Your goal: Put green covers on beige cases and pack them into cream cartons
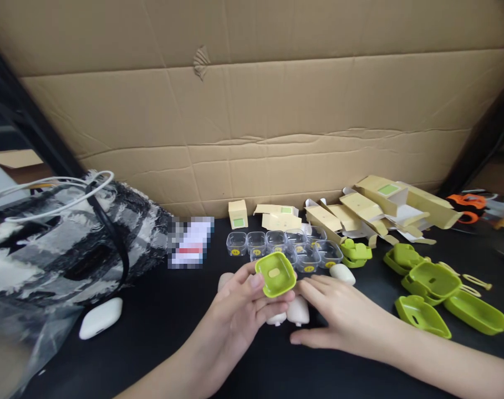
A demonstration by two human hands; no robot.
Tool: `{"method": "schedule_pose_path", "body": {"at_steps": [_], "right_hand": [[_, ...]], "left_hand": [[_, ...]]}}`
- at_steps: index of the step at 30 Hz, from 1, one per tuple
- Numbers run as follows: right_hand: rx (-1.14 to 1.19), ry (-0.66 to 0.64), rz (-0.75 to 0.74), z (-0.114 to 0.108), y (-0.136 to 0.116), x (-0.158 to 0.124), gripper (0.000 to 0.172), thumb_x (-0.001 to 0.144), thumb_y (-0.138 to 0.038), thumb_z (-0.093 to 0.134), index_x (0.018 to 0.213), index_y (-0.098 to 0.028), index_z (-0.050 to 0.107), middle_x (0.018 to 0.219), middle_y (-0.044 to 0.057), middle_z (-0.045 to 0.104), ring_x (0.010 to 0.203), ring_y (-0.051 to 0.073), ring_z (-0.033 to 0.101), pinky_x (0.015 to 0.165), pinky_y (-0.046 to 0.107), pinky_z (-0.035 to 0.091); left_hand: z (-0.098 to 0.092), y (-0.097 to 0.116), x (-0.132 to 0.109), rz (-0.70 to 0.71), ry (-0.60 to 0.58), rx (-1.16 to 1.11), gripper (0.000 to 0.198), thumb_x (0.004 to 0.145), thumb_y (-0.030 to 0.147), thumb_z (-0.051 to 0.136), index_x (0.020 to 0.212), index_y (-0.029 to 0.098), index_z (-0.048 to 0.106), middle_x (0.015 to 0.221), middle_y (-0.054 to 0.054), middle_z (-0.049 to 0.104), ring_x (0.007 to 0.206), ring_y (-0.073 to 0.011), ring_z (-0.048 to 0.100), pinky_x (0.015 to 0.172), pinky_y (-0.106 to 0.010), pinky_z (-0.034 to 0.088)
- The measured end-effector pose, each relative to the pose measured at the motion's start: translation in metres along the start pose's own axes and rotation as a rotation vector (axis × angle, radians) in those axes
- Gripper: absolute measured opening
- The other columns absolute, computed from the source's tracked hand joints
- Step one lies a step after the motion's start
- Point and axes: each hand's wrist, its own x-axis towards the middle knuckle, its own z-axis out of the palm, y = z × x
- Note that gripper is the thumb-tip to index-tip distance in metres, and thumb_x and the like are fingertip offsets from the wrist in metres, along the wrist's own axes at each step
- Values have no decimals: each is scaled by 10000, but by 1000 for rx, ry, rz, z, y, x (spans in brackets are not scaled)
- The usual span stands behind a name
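My left hand (237, 310) is closed on a lime-green case shell (275, 274), holding it up with its hollow side facing me. My right hand (339, 318) lies palm down on the black table (160, 327), fingers stretched toward the shell, fingertips next to a white earbud-case body (298, 310). Another white body (342, 273) lies just behind my right hand. A third white piece (224, 279) peeks out behind my left hand.
Several clear small boxes (283, 248) stand in rows behind the hands. More green shells (432, 288) lie at right, tan cartons (376, 210) behind them. A black-and-white bag (64, 238) and a white case (101, 317) sit at left. A cardboard wall (252, 111) backs the table.
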Motion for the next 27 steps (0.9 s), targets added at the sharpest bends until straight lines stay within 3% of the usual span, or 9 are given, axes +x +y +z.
{"method": "schedule_pose_path", "body": {"at_steps": [5, 9, 12, 14, 16, 20, 22, 27], "right_hand": [[357, 41, 154, -18, 3, -1, 205, 717, -131, 613, 851, -208, 477, 725, -31, 574, 624, 138, 550, 571, 252, 441], [743, 181, 174, -39, 7, -1, 270, 820, -134, 514, 1062, -246, 470, 922, -7, 540, 724, 111, 542, 643, 231, 491], [893, 270, 149, -42, 6, -1, 260, 860, -191, 558, 1077, -277, 443, 909, -23, 509, 738, 99, 542, 637, 195, 508], [856, 337, 121, -39, 2, -4, 301, 860, -216, 614, 1085, -300, 432, 931, -29, 531, 794, 100, 575, 681, 185, 526], [723, 397, 51, -35, -3, -7, 396, 847, -218, 663, 1143, -320, 420, 1050, -15, 572, 961, 120, 598, 825, 213, 529], [369, 389, -225, -32, -10, -13, 411, 865, -195, 652, 1218, -266, 454, 1208, 39, 591, 1212, 168, 498, 1052, 292, 414], [254, 374, -294, -33, -11, -13, 351, 902, -175, 593, 1231, -214, 477, 1205, 70, 591, 1201, 168, 502, 1035, 283, 428], [91, 387, -281, -29, -15, -11, 325, 929, -181, 531, 1254, -164, 521, 1148, 100, 609, 1085, 179, 563, 920, 290, 499]], "left_hand": [[1, -3, 0, 10, -25, 19, 198, 836, 315, 678, 961, 164, 706, 959, -70, 745, 869, -186, 692, 833, -296, 510], [3, -2, -2, -31, 1, 48, 162, 829, 324, 687, 918, 198, 733, 994, -55, 744, 931, -190, 681, 890, -307, 491], [4, -1, -3, -55, 2, 78, 160, 853, 320, 658, 949, 214, 731, 1049, -45, 731, 1009, -201, 656, 958, -343, 464], [5, -2, -3, -80, -12, 93, 182, 879, 321, 622, 975, 207, 726, 1060, -48, 727, 1011, -198, 653, 961, -347, 464], [6, -4, -3, -118, -39, 106, 221, 899, 321, 590, 1005, 175, 718, 1042, -67, 730, 995, -192, 656, 943, -330, 473], [7, -8, -4, -163, -119, 144, 269, 934, 312, 523, 1035, 132, 697, 1016, -107, 731, 979, -205, 660, 936, -349, 469], [8, -10, -5, -164, -140, 133, 264, 936, 315, 519, 1021, 141, 698, 998, -101, 733, 951, -198, 664, 930, -350, 469], [5, -17, -6, -190, -101, 50, 217, 875, 322, 620, 1029, 195, 705, 980, -56, 723, 908, -151, 647, 865, -289, 481]]}}
